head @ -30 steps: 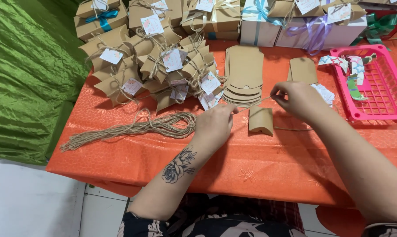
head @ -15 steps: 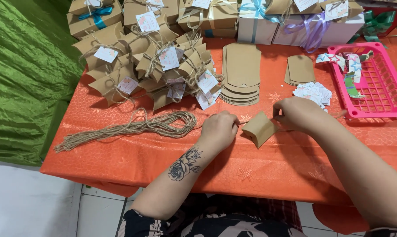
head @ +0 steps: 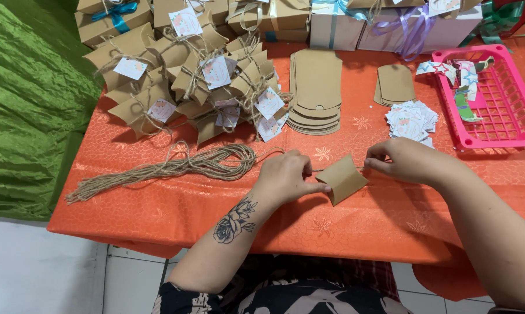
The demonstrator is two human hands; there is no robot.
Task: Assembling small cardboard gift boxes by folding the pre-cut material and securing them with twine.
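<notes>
A small brown pillow-shaped cardboard box lies on the orange tablecloth between my hands. My left hand rests against the box's left end, thumb touching it, and pinches one end of a thin piece of twine. My right hand sits just right of the box, fingertips pinched on the twine's other end. The twine runs behind the box. A tattoo marks my left forearm.
A bundle of jute twine lies to the left. Finished tied pillow boxes with tags pile at the back left. Flat box blanks, a smaller stack, paper tags, a pink basket and ribboned gift boxes stand behind.
The box has come nearer and now lies between both hands. My right hand dropped from above the box to its right side, and the twine is stretched between the hands.
</notes>
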